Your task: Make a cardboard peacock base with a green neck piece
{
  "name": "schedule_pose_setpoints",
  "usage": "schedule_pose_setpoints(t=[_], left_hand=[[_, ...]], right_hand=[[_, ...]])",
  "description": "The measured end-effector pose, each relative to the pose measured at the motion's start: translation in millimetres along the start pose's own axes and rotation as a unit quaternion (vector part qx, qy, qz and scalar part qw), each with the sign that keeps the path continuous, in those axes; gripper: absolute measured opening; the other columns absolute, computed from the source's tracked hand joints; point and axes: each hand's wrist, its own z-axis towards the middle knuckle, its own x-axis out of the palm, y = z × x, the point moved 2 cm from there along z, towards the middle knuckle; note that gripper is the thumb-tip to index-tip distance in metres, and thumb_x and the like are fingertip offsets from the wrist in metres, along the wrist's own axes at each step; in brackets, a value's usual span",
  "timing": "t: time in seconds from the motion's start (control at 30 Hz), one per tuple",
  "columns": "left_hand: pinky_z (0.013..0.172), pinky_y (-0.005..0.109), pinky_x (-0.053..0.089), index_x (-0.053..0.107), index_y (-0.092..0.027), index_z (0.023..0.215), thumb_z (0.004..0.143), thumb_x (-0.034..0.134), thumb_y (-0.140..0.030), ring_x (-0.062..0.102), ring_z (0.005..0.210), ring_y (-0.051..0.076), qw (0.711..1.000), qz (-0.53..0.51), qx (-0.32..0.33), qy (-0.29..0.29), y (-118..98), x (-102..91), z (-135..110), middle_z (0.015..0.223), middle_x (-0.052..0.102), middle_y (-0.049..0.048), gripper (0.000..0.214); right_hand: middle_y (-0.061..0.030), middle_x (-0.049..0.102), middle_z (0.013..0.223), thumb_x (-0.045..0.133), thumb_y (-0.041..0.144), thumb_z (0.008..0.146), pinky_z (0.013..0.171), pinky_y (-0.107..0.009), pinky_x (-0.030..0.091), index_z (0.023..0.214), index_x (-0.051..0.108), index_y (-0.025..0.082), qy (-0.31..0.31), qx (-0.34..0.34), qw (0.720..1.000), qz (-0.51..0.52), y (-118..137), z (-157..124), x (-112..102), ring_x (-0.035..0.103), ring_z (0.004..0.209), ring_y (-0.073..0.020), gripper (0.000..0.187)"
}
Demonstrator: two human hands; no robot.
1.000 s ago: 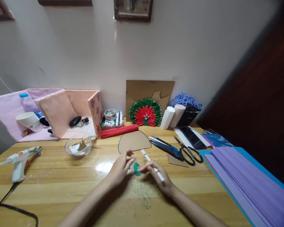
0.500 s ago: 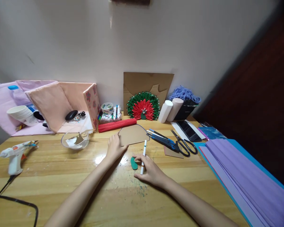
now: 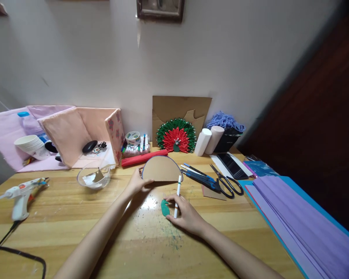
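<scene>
Cardboard (image 3: 162, 169) right of bowl (image 3: 82, 181) with scraps (image 3: 98, 176)

Tilted cardboard half-disc (image 3: 162, 169) — green cutout (image 3: 164, 208), marker (image 3: 178, 190)

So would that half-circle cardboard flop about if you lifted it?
Probably not: the cardboard looks flat, though the left hand grips just one end. It's probably light, as it looks thin. Its straight edge would likely stop it rolling.

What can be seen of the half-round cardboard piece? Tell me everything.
The cardboard piece is flat, plain brown, roughly semicircular, with a blue line along its curved rim and a straight near edge. The left hand holds its left corner, thumb at the straight edge. It seems tilted up, its top overlapping the red roll in view.
</scene>
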Motion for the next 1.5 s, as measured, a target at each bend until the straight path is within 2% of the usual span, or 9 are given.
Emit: schedule_pose_setpoints(t=[0.1, 0.2, 0.37, 0.6, 0.77, 0.87, 1.03, 1.23, 1.5], left_hand=[[0.069, 0.03, 0.048, 0.053, -0.013, 0.088, 0.057, 0.072, -0.025, 0.058, 0.072, 0.016, 0.994, -0.086, -0.061, 0.013, -3, -5.2, -5, 0.077, 0.058, 0.0028, 0.038], [0.061, 0.027, 0.048, 0.054, -0.012, 0.079, 0.063, 0.066, -0.03, 0.055, 0.058, 0.012, 0.991, -0.111, -0.064, 0.023, -5, -11.6, -14, 0.065, 0.055, -0.0003, 0.027], [0.069, 0.026, 0.052, 0.052, -0.015, 0.076, 0.069, 0.064, -0.024, 0.06, 0.062, 0.011, 0.974, -0.195, -0.118, 0.002, 4, -19.9, -43, 0.07, 0.058, 0.001, 0.017], [0.069, 0.028, 0.054, 0.046, -0.014, 0.086, 0.076, 0.06, -0.01, 0.067, 0.066, 0.015, 0.949, -0.23, -0.214, 0.025, 20, -2.6, -96, 0.072, 0.065, 0.0056, 0.018], [0.05, 0.023, 0.045, 0.042, -0.017, 0.086, 0.074, 0.063, -0.035, 0.065, 0.057, 0.016, 0.977, -0.089, -0.17, 0.088, 20, 4.2, -115, 0.068, 0.064, 0.0029, 0.029], [0.05, 0.025, 0.04, 0.046, -0.019, 0.079, 0.08, 0.049, -0.049, 0.058, 0.05, 0.015, 0.99, 0.101, -0.085, 0.049, 17, -5.4, -116, 0.063, 0.06, 0.0005, 0.03], [0.056, 0.025, 0.03, 0.053, -0.021, 0.076, 0.085, 0.042, -0.047, 0.057, 0.067, 0.018, 0.936, 0.351, -0.018, 0.009, 10, -20.9, -115, 0.072, 0.062, 0.0021, 0.029], [0.054, 0.024, 0.026, 0.053, -0.021, 0.075, 0.079, 0.049, -0.05, 0.055, 0.065, 0.018, 0.923, 0.382, -0.026, 0.034, 10, -32.0, -109, 0.069, 0.061, 0.001, 0.03], [0.055, 0.024, 0.027, 0.051, -0.021, 0.071, 0.084, 0.043, -0.049, 0.053, 0.064, 0.016, 0.925, 0.378, -0.013, 0.033, 10, -32.5, -107, 0.067, 0.06, -0.0011, 0.032]], right_hand=[[-0.0071, 0.057, 0.107, 0.066, 0.02, 0.07, 0.091, -0.038, 0.047, 0.107, 0.053, 0.023, -0.004, -0.005, 1.0, -0.01, 1, 0, -1, 0.057, 0.099, -0.0211, 0.039], [-0.0073, 0.058, 0.105, 0.066, 0.019, 0.07, 0.09, -0.038, 0.047, 0.106, 0.053, 0.023, -0.011, -0.011, 1.0, -0.027, 1, -1, -1, 0.057, 0.098, -0.0218, 0.039], [-0.0083, 0.058, 0.111, 0.066, 0.019, 0.071, 0.087, -0.038, 0.048, 0.109, 0.05, 0.024, -0.019, -0.048, 0.999, -0.012, 3, -3, -6, 0.057, 0.101, -0.0221, 0.042], [-0.0097, 0.058, 0.116, 0.067, 0.022, 0.074, 0.097, -0.044, 0.041, 0.111, 0.044, 0.025, -0.133, -0.109, 0.984, -0.037, 11, 0, -14, 0.054, 0.111, -0.0238, 0.044], [-0.0096, 0.055, 0.116, 0.068, 0.025, 0.072, 0.092, -0.042, 0.047, 0.111, 0.047, 0.024, -0.087, -0.054, 0.995, -0.006, 6, 2, -1, 0.058, 0.106, -0.0215, 0.044], [-0.0094, 0.055, 0.116, 0.069, 0.026, 0.071, 0.092, -0.041, 0.048, 0.111, 0.049, 0.023, -0.061, -0.038, 0.997, 0.01, 1, 2, 1, 0.058, 0.105, -0.0207, 0.044], [-0.0085, 0.057, 0.115, 0.07, 0.025, 0.07, 0.095, -0.042, 0.046, 0.108, 0.049, 0.023, -0.065, -0.019, 0.997, 0.039, -4, 2, -3, 0.058, 0.105, -0.0205, 0.043], [-0.0076, 0.055, 0.112, 0.072, 0.024, 0.069, 0.093, -0.04, 0.048, 0.108, 0.052, 0.022, -0.055, 0.013, 0.998, 0.027, -8, 4, -2, 0.06, 0.101, -0.0195, 0.044], [-0.0083, 0.057, 0.11, 0.074, 0.028, 0.066, 0.093, -0.04, 0.048, 0.11, 0.053, 0.022, -0.032, 0.023, 0.999, 0.009, -8, 4, -4, 0.06, 0.101, -0.021, 0.049]])
